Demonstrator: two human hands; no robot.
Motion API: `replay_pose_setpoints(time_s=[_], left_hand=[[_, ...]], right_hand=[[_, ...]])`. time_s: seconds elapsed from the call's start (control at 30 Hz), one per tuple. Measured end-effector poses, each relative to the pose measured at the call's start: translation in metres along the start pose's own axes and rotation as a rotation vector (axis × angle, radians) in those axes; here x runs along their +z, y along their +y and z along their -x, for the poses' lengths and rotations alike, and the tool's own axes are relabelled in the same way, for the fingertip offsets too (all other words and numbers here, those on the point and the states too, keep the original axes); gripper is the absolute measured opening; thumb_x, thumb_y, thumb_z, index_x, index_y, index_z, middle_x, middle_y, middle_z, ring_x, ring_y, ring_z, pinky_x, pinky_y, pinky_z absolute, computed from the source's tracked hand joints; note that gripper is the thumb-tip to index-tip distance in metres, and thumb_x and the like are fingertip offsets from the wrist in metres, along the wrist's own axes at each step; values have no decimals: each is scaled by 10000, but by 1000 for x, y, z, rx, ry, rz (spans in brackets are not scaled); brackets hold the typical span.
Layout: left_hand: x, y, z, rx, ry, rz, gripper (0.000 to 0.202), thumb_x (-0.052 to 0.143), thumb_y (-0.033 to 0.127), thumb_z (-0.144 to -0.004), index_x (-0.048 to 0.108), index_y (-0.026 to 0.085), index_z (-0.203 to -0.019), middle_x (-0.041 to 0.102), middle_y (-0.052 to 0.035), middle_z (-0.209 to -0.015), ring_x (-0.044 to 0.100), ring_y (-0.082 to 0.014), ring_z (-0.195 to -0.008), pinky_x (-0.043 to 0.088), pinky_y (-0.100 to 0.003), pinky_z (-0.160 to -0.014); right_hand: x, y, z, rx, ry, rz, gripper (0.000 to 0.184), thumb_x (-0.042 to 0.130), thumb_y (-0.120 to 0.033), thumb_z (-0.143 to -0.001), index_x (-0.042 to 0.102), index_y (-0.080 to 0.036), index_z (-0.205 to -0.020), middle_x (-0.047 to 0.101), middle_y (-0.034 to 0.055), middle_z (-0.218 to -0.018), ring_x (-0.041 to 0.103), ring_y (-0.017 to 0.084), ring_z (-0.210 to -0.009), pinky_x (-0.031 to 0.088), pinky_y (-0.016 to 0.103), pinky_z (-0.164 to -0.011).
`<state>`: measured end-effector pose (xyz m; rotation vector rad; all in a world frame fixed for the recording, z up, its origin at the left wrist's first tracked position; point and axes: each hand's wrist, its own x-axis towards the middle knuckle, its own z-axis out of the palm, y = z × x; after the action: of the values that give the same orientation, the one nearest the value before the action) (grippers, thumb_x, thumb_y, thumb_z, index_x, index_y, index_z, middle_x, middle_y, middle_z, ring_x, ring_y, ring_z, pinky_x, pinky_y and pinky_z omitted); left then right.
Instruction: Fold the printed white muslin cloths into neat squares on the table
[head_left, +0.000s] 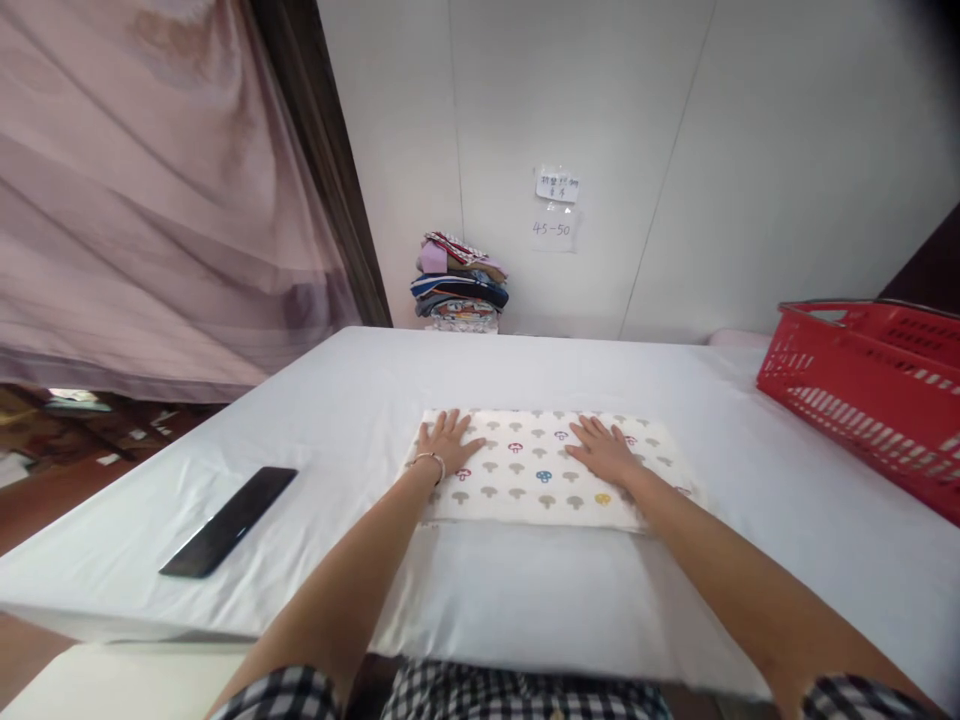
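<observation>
A white cloth printed with small mushrooms (pixel 525 480) lies folded into a wide rectangle on the white-covered table (pixel 540 375). My left hand (pixel 448 440) rests flat on its left part, fingers spread, with a bracelet at the wrist. On the right part of the cloth my right hand (pixel 602 450) is pressed down flat, its fingers also apart. Neither hand grips anything. Whether the cloth has further layers underneath cannot be seen well.
A dark phone-like slab (pixel 229 523) lies on the table at left. The red plastic basket (pixel 870 395) stands at the right edge. Behind the table rises a stack of folded clothes (pixel 460 285) against the wall. A pink curtain (pixel 150 200) hangs at left.
</observation>
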<state>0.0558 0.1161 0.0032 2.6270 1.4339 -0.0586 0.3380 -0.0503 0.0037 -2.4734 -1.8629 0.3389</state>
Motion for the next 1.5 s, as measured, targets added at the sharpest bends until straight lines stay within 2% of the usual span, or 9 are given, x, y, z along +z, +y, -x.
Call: replay_pose_setpoints(time_s=[0.13, 0.33, 0.47, 0.67, 0.9, 1.07, 1.13, 1.3, 1.5], left_hand=[[-2, 9, 1, -5, 2, 10, 785, 158, 720, -762, 234, 268, -1400, 93, -25, -1498, 39, -275, -1365, 69, -555, -1061], [-3, 37, -13, 209, 71, -62, 740, 191, 706, -773, 266, 298, -1385, 130, 1, -1494, 17, -258, -1367, -37, -532, -1069], [5, 31, -27, 115, 14, -8, 766, 151, 711, -768, 195, 289, -1407, 97, -13, -1498, 30, -253, -1368, 5, -551, -1065], [-2, 29, -28, 142, -25, 57, 787, 144, 728, -758, 205, 281, -1404, 115, -23, -1495, 42, -254, -1367, 17, -545, -1067], [-12, -15, -4, 105, 58, 57, 765, 234, 709, -767, 218, 278, -1398, 95, -15, -1498, 19, -244, -1369, -10, -530, -1070], [-6, -35, 5, 47, -23, 163, 707, 287, 668, -782, 226, 308, -1388, 78, 10, -1500, 22, -228, -1369, 74, -535, -1067], [-12, -37, 3, 37, -27, 267, 652, 336, 627, -791, 307, 304, -1357, 152, 11, -1489, 76, -230, -1365, 103, -509, -1073], [-29, -58, 20, -128, 81, 494, 559, 280, 560, -844, 443, 254, -1283, 465, -13, -1340, 440, -173, -1199, 348, -271, -983], [-18, -76, 75, -347, 95, 481, 477, 417, 578, -767, 614, 210, -998, 665, -53, -999, 612, -198, -887, 466, -280, -770]], right_hand=[[-4, -15, 0, -40, 19, -7, 716, 147, -664, -820, 236, -259, -1404, 52, 27, -1498, 7, 238, -1363, 33, 502, -1065], [-14, -71, -30, -366, 23, -16, 761, 124, -691, -808, 207, -240, -1415, 85, 19, -1494, 10, 209, -1364, -22, 448, -1079], [-3, -76, -53, -312, -7, -35, 751, 96, -670, -820, 179, -228, -1422, 99, 11, -1492, 30, 202, -1364, 11, 450, -1080], [1, -70, -57, -299, -7, -27, 746, 109, -669, -821, 179, -232, -1422, 96, 9, -1492, 32, 203, -1364, 13, 445, -1081], [6, -86, -43, -357, 13, -6, 732, 111, -670, -823, 171, -254, -1422, 23, -9, -1496, -13, 211, -1364, -34, 447, -1079], [15, -90, -43, -345, 7, 37, 714, 132, -657, -831, 216, -250, -1411, 59, -2, -1495, 19, 209, -1364, 1, 460, -1080], [11, -90, -42, -337, -14, 21, 698, 139, -642, -839, 220, -248, -1410, 72, 4, -1494, 29, 204, -1364, 20, 462, -1081], [4, -91, -16, -340, 16, -14, 683, 128, -623, -850, 208, -247, -1414, 47, 7, -1496, 12, 210, -1363, 16, 457, -1084], [21, -88, 5, -360, -33, 74, 698, 121, -645, -838, 185, -264, -1419, 61, -6, -1495, 15, 232, -1362, 22, 478, -1082]])
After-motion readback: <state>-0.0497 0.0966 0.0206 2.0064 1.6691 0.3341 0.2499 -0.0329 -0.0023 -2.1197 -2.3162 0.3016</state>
